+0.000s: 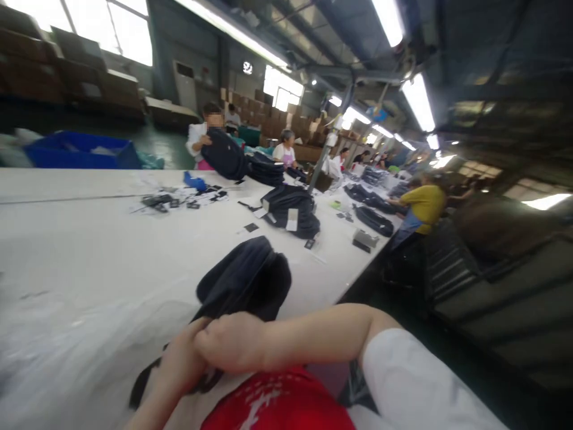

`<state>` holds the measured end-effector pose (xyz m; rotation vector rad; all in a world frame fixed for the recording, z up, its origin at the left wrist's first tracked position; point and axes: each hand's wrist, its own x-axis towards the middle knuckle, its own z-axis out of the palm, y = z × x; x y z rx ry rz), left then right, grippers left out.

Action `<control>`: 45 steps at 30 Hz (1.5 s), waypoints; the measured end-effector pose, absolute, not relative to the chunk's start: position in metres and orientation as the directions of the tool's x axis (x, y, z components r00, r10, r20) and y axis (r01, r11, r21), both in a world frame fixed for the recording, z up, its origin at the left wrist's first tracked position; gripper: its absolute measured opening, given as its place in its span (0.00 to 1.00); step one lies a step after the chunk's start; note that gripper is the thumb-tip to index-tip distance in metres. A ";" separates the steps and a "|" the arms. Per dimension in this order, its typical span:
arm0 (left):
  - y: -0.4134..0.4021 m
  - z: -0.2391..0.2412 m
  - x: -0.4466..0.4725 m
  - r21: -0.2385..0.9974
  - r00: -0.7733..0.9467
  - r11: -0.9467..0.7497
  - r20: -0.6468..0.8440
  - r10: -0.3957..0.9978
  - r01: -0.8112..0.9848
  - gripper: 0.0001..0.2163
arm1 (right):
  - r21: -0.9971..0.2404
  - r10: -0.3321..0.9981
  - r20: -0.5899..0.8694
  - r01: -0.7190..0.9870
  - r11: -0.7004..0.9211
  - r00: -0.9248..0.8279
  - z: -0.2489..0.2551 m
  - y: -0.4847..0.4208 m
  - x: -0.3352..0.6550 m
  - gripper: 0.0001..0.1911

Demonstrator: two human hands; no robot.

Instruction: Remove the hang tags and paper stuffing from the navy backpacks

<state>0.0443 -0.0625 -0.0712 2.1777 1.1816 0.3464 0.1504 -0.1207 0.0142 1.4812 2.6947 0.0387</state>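
Note:
A dark navy fabric bag (237, 278) lies at the table's near edge, in front of my body. My right hand (233, 340) is closed at its near end, with the forearm reaching in from the right. Pressed against it, my left hand (188, 352) is closed on the same bag. The fingertips of both hands are partly hidden, and so is whatever small part they pinch. More dark fabric of the bag shows below my wrists. Clear plastic wrapping (111, 340) spreads over the table to the left of my hands.
A pile of dark bags with tags (290, 212) sits ahead on the white table (89, 239). Loose tags (179, 200) and a blue cloth-like item (194, 181) lie farther left. A blue bin (83, 152) stands beyond. Co-workers (423, 206) stand along the table.

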 end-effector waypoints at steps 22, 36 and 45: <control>-0.077 -0.066 -0.013 0.770 0.414 -0.243 -0.030 0.910 0.590 0.06 | -0.244 0.933 0.343 0.969 -0.020 0.106 0.058 -0.054 0.310 0.06; -0.108 -0.076 -0.046 0.811 0.301 -0.136 -0.052 0.952 0.570 0.10 | -0.758 0.925 -0.380 0.581 -0.297 -0.023 0.043 -0.028 0.307 0.16; -0.127 -0.014 -0.027 0.705 0.327 -0.221 -0.017 0.945 0.674 0.40 | -0.741 0.898 -0.432 0.600 -0.300 -0.085 0.036 -0.019 0.307 0.13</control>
